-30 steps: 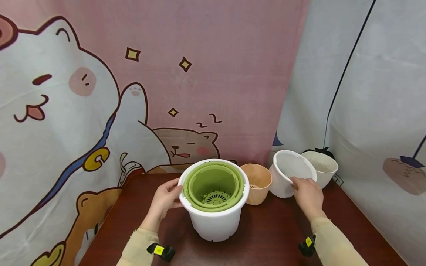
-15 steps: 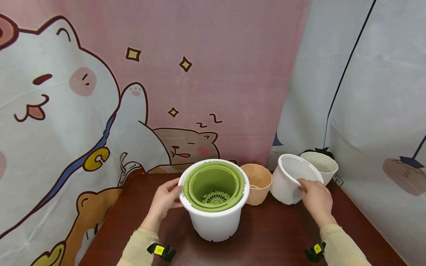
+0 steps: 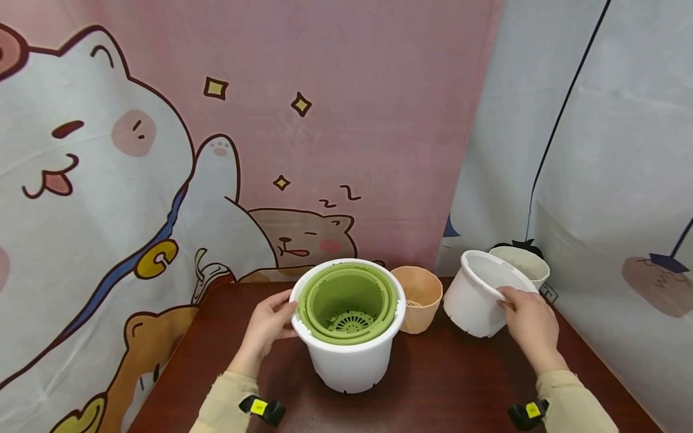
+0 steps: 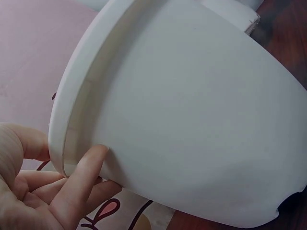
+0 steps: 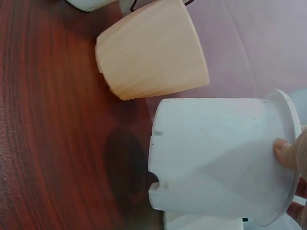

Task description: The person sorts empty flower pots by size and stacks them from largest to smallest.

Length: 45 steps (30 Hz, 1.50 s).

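Observation:
My left hand [image 3: 269, 320] grips the rim of a large white flower pot [image 3: 351, 364] from its left side. Nested inside that pot are green pots [image 3: 346, 294] with a slotted bottom. In the left wrist view, thumb and fingers pinch the rim of the white pot [image 4: 201, 110]. My right hand [image 3: 529, 325] pinches the rim of a smaller white pot [image 3: 471, 304], thumb outside and fingers over the edge. That pot tilts, its mouth leaning right; in the right wrist view the white pot [image 5: 216, 153] has notches along its bottom edge.
A peach-coloured pot [image 3: 419, 297] stands between the two held pots. Behind the smaller white pot is a cream pot [image 3: 527, 264] at the table's back right corner. The dark red-brown table [image 3: 433, 385] meets a printed cloth [image 3: 379, 150] at the back.
My right hand has moved right and slightly toward me with the smaller white pot, which now covers more of the cream pot. My left hand and the large pot stay in place.

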Each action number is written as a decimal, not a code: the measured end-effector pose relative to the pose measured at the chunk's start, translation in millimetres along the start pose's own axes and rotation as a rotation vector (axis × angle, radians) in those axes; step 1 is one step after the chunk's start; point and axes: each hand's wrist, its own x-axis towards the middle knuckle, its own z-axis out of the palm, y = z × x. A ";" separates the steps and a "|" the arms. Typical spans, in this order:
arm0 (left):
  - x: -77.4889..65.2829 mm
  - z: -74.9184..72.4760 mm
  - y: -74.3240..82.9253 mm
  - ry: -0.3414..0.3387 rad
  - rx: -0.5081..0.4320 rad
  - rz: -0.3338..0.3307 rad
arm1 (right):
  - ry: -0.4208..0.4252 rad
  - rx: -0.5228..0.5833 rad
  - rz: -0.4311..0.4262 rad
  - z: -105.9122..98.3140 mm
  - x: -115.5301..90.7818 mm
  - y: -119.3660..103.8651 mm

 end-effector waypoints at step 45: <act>0.8 -0.1 1.6 0.001 0.012 -0.026 | 0.308 0.193 -0.264 -51.8 42.7 -69.3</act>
